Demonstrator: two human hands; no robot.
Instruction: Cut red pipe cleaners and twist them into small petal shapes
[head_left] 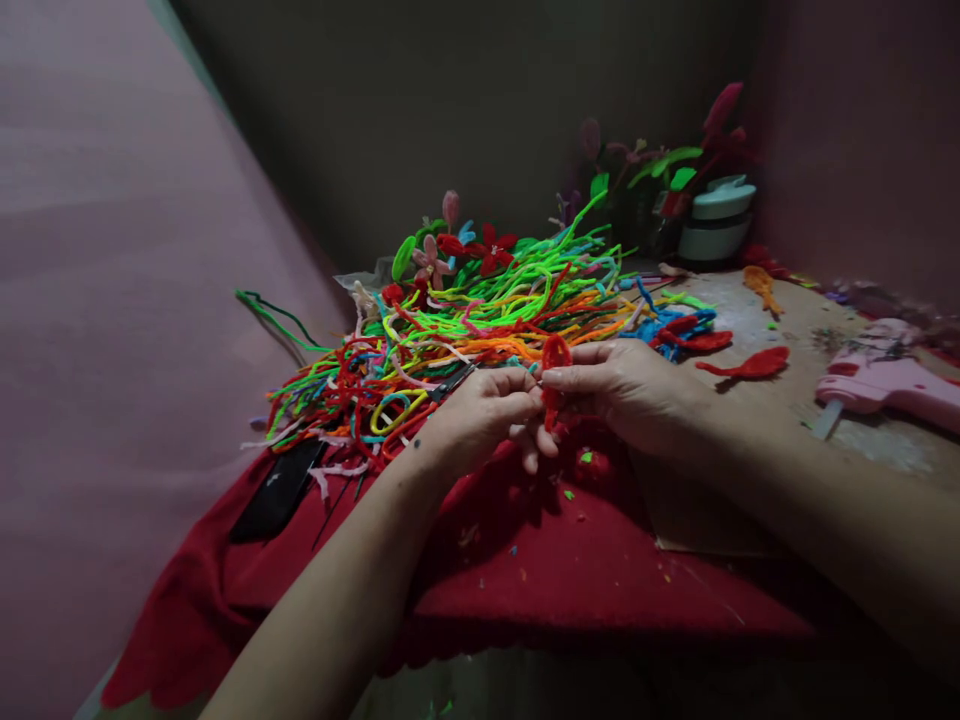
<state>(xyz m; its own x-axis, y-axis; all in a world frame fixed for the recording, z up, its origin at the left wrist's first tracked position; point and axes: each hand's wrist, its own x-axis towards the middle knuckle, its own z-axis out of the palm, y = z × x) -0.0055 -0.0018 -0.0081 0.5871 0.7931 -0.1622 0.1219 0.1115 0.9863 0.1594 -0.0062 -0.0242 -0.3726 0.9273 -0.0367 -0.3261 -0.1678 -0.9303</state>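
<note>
Between my two hands a red fuzzy petal-shaped loop (556,352) stands upright above the red cloth. My right hand (626,385) pinches its middle from the right with thumb and forefinger. From the left, my left hand (499,415) has its thumb and forefinger closed at the lower part of the same piece, its other fingers curled beneath. Just behind my hands lies a large heap of coloured pipe cleaners (480,310). Two finished-looking red petals, one a loose red petal (750,366), rest to the right of my right hand.
A pink glue gun (885,375) lies at the right on a board (802,330). A black phone-like object (277,492) is at the left on the red cloth (570,590). Fuzzy flowers (491,250) and a lidded container (718,220) stand behind. Small scraps dot the cloth.
</note>
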